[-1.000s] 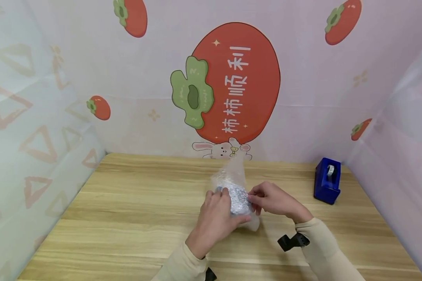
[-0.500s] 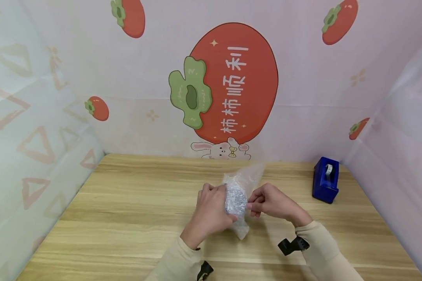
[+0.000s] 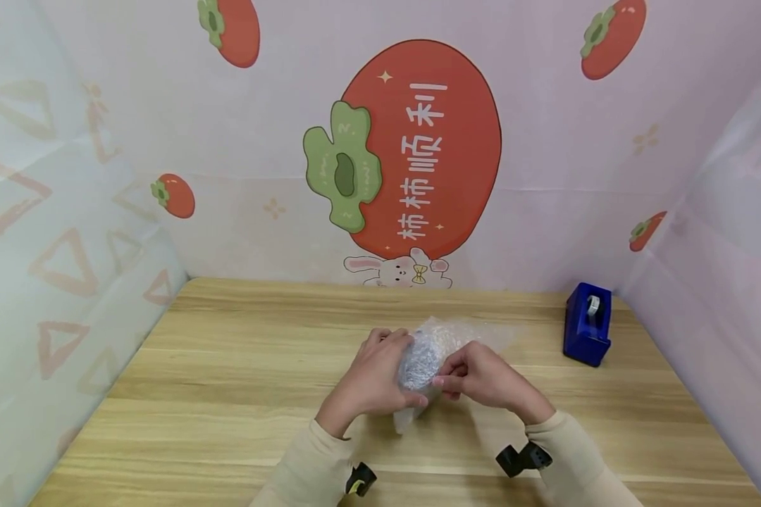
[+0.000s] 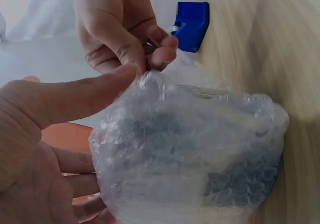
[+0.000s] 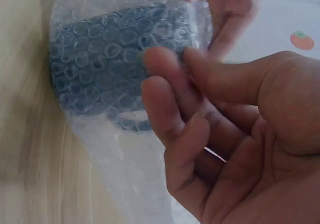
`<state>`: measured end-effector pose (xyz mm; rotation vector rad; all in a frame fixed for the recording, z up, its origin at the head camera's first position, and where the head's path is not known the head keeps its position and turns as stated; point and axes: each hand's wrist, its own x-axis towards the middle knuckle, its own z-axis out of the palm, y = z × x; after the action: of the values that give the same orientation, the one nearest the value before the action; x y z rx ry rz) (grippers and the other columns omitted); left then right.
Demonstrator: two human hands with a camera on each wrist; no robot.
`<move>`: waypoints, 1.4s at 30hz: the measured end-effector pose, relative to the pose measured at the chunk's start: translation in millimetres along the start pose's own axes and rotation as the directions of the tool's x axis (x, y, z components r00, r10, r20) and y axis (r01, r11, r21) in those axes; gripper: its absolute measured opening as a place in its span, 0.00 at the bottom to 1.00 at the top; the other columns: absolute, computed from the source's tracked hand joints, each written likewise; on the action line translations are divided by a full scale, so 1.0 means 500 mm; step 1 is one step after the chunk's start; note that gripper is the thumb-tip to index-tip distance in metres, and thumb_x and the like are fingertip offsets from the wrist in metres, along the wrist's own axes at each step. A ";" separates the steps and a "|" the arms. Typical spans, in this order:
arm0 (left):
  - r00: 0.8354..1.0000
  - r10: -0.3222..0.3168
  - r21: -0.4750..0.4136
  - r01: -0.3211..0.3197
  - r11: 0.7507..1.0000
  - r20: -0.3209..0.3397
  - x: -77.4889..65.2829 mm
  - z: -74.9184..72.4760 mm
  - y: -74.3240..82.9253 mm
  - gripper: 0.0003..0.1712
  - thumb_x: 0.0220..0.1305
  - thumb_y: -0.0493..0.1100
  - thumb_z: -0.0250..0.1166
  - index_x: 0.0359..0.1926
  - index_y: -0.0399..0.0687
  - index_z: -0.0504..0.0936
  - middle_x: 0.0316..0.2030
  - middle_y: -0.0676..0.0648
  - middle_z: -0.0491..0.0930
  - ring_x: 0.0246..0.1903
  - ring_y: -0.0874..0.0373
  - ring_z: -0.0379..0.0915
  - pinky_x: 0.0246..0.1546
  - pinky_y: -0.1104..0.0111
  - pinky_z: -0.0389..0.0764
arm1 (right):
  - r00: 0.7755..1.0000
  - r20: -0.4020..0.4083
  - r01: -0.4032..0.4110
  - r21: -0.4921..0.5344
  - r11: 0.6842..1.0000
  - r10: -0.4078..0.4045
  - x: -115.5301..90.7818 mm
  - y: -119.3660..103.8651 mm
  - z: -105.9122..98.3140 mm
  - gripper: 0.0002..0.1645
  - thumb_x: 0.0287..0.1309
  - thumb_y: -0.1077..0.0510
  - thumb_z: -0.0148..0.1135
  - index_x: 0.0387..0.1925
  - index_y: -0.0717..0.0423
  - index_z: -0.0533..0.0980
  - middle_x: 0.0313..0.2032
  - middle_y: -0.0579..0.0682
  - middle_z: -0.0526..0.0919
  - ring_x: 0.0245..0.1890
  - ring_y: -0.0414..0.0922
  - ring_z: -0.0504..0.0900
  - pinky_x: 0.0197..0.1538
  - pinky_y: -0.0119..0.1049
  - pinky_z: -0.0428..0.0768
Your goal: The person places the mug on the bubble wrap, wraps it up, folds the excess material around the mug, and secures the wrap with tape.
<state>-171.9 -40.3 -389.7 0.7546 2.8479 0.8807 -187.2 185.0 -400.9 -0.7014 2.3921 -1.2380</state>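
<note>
A bluish bundle in clear bubble wrap [image 3: 421, 362] stands on the wooden table; the wrap hides what kind of thing is inside. My left hand [image 3: 375, 373] grips it from the left, thumb on the near side and fingers on the far side. In the left wrist view, my left thumb lies along the upper edge of the bubble wrap [image 4: 190, 149]. My right hand [image 3: 482, 377] is at the bundle's right side, its thumb and forefinger pinching at the wrap's edge. The right wrist view shows the bubble wrap [image 5: 100, 58] behind those curled fingers, with a loose end trailing below.
A blue tape dispenser [image 3: 588, 325] with a roll of tape stands at the back right of the wooden table [image 3: 228, 394]. Printed cloth walls [image 3: 260, 141] close in the table at the back and both sides.
The bundle has turned clockwise in my hands, its loose wrap end swinging from the back toward the right. My left hand has shifted slightly left; my right hand stays at the wrap, a little lower.
</note>
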 end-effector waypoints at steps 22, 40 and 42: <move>0.994 0.056 0.161 -0.041 0.986 -0.089 0.010 0.011 -0.006 0.43 0.47 0.55 0.82 0.62 0.42 0.77 0.62 0.45 0.74 0.64 0.47 0.65 0.65 0.51 0.68 | 0.944 -0.209 0.146 -0.434 0.889 -0.257 0.001 -0.001 -0.061 0.27 0.60 0.59 0.73 0.61 0.55 0.78 0.54 0.52 0.79 0.56 0.52 0.76 0.56 0.56 0.77; 0.998 0.056 0.191 -0.051 0.980 -0.017 0.018 0.007 -0.014 0.41 0.48 0.50 0.78 0.64 0.47 0.75 0.65 0.48 0.73 0.68 0.47 0.62 0.67 0.48 0.66 | 0.987 -0.116 0.074 -0.307 0.949 -0.114 0.018 0.062 -0.043 0.25 0.72 0.47 0.60 0.64 0.53 0.76 0.63 0.55 0.76 0.69 0.61 0.66 0.66 0.67 0.64; 0.998 0.055 0.199 -0.051 0.979 -0.016 0.017 0.006 -0.013 0.41 0.49 0.50 0.78 0.64 0.47 0.75 0.65 0.48 0.73 0.68 0.47 0.62 0.67 0.49 0.66 | 0.984 -0.132 0.084 -0.264 0.961 -0.122 0.022 0.067 -0.042 0.23 0.71 0.49 0.61 0.63 0.53 0.76 0.61 0.54 0.78 0.67 0.58 0.70 0.65 0.62 0.68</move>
<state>-181.7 -39.2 -395.2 0.8494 2.9800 0.6186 -216.1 208.9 -418.0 -0.8480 2.7024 -1.0597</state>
